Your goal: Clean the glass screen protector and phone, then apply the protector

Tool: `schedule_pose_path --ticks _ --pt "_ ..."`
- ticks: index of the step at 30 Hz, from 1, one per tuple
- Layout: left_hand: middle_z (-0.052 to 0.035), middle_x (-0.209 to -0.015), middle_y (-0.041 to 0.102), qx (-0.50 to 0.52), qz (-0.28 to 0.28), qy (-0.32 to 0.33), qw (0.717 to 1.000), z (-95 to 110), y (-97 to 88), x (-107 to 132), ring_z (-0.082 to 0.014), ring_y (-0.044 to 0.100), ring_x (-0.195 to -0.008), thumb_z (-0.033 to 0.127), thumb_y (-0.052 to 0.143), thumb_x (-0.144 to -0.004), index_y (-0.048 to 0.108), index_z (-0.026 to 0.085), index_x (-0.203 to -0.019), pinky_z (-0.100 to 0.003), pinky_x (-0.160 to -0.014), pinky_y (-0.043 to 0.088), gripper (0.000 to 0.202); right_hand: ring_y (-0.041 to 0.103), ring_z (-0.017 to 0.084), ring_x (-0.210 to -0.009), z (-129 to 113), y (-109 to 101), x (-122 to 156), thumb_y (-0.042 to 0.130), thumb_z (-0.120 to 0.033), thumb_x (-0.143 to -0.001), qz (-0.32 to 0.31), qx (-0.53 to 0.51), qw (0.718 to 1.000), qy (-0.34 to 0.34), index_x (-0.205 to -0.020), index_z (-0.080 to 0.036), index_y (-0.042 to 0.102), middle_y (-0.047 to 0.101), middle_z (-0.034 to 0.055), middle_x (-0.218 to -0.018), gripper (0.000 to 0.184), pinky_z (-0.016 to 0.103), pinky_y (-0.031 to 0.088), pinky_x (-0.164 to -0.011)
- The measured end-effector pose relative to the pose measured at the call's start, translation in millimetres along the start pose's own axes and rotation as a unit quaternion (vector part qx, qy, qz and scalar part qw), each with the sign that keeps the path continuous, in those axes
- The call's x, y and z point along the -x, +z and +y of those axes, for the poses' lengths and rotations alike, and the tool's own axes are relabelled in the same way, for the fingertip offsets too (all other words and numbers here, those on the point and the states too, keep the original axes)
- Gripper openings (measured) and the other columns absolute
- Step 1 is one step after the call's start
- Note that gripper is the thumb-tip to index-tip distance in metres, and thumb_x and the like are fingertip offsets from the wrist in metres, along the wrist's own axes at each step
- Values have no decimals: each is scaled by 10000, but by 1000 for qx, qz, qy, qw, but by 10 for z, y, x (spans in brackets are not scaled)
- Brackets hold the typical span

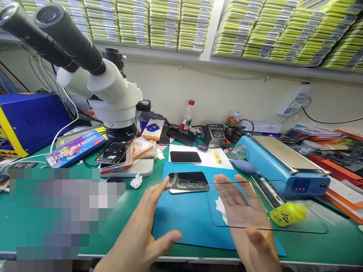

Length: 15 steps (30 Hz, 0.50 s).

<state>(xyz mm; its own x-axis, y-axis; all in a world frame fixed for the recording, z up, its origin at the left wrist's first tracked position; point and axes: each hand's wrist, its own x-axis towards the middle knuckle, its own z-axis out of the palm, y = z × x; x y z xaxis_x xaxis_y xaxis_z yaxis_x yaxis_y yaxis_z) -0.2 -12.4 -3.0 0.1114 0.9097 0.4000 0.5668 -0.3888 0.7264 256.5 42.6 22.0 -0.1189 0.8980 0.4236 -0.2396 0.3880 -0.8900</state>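
Observation:
A clear glass panel (312, 226) with rounded corners and a thin dark edge is held by my right hand (245, 243), its thumb in front and its fingers visible through the glass. My left hand (138, 226) is open, holding nothing, with the thumb spread away from the fingers. Beyond its fingertips a phone (190, 181) lies on the blue mat (181, 223), its glossy screen reflecting the shelves. Behind that, a second dark phone (185, 157) rests on white paper (208, 161). White tissue (220, 209) shows partly through the panel's left end.
A microscope (113, 94) stands at the back left near a colourful box (76, 149). On the right are a blue heating-plate machine (283, 166), a blue air blower (245, 166), a silver tool (269, 192) and a yellow bottle (286, 215). Part of the left side is pixelated.

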Motion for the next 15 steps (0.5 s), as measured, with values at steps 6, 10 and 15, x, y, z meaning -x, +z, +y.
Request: schedule_pose_path --ticks 6,10,15 --pt "-55 -1509 669 -82 24 -55 995 -262 -140 -5 -278 700 -1344 386 482 -1159 477 396 -1567 -457 -1077 626 408 566 435 -1498 -45 -209 157 817 -718 -845 -37 105 994 22 -1566 -429 578 691 97 -1505 813 684 420 -1266" --pt "-50 -1484 707 -106 -1 -48 993 -266 -185 -80 -274 696 -1358 342 489 -1152 562 355 -1507 -453 -1087 612 363 590 436 -1463 -122 -345 118 820 -691 -853 4 145 989 -33 -1574 -425 580 702 88 -1451 805 690 367 -1298" --pt "-116 -1596 646 -145 -43 -26 988 -229 -127 -345 -338 610 -1475 345 667 -1059 465 283 -1634 -525 -1178 531 613 617 424 -1418 -60 -376 6 875 -709 -773 73 60 995 -4 -1549 -409 617 733 91 -1353 871 660 368 -1307"
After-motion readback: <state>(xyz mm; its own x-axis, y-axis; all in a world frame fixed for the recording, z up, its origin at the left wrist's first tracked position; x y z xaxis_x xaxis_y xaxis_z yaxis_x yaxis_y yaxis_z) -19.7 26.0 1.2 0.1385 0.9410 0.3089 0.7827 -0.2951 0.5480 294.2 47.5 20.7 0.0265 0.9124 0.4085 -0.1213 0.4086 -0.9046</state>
